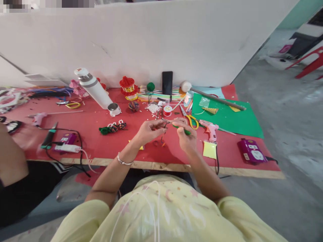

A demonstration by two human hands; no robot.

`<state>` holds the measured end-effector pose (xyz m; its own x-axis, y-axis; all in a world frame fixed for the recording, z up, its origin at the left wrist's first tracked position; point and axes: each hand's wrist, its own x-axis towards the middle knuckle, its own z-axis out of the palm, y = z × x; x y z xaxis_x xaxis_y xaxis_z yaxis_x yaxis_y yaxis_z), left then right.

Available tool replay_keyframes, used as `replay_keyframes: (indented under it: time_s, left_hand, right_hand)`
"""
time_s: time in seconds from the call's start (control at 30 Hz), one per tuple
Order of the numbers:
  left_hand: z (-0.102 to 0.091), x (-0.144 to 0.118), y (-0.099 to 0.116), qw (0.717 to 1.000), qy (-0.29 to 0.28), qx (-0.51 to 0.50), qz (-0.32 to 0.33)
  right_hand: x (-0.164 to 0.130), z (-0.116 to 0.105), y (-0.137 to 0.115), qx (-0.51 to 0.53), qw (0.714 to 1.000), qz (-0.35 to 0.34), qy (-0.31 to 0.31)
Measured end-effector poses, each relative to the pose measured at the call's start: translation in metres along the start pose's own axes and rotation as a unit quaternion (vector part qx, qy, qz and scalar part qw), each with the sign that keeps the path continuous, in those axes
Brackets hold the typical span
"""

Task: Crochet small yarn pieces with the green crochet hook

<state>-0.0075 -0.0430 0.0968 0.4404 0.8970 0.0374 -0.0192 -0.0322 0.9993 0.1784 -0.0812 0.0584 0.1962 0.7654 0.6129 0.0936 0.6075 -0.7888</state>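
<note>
My right hand (186, 132) is closed around a thin tool with a green handle (187, 132), which looks like a crochet hook. Its slim tip points left, to the fingers of my left hand (150, 130). Those fingers pinch a dark strand of yarn (166, 126) by the tip; how the strand runs around it is too small to tell. Below the hands, small dark and orange yarn ends (163, 144) lie on the red table cover (146, 158). Just beyond the fingers are a red spool (167, 111), white beads (153, 108) and yellow-handled scissors (192, 121).
At left stand a tilted white bottle (94, 89) and its metal cup (114, 109). Beaded yarn pieces (113, 127) lie nearer. A pink glue gun (210, 129), green sheet (234, 117) and purple power box (251, 151) are at right. Another person's arm (12, 154) is at far left.
</note>
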Motion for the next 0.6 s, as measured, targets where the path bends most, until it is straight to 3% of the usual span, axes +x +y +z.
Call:
replay_keyframes:
  time_s: [0.17,0.43,0.6]
  left_hand:
    - [0.002,-0.001,-0.005,0.997,0.001,-0.078,-0.006]
    - [0.003,-0.003,-0.002,0.997,0.049,-0.058,-0.006]
    - [0.024,-0.001,-0.003,0.978,0.132,-0.156,-0.034]
  right_hand:
    - [-0.004,0.000,0.000,-0.015,0.999,-0.005,-0.040]
    - [-0.001,-0.005,-0.011,-0.154,0.981,-0.065,-0.096]
    - [-0.016,0.008,0.004,-0.294,0.938,-0.179,-0.031]
